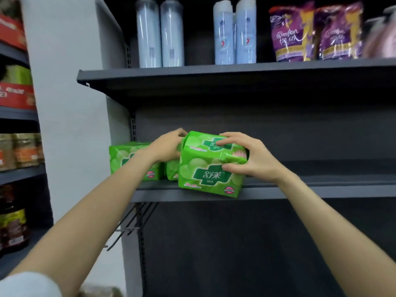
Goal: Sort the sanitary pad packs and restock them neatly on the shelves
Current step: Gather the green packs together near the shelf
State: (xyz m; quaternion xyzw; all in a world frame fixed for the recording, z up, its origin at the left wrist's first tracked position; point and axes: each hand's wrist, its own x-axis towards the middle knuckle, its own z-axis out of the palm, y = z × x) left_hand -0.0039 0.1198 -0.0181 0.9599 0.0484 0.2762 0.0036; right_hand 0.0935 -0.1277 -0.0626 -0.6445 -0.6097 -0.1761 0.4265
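Green packs point(137, 160) crowd the shelf's point(300, 192) left end; rightward it lies open.

A: Green pack point(211, 168) at the shelf's near edge: thin plastic film, glossy, creased at the folds.
B: Shelf point(300, 192)?
A: Dark grey metal, matt, smooth.
B: Upper right?
A: Purple pouches point(292, 33), shiny plastic, crinkled. Pale bottles point(149, 33) at far left, in clear glossy wrap.

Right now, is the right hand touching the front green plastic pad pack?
Touching. The head view shows the right hand gripping the front green plastic pad pack, fingers curled over its top.
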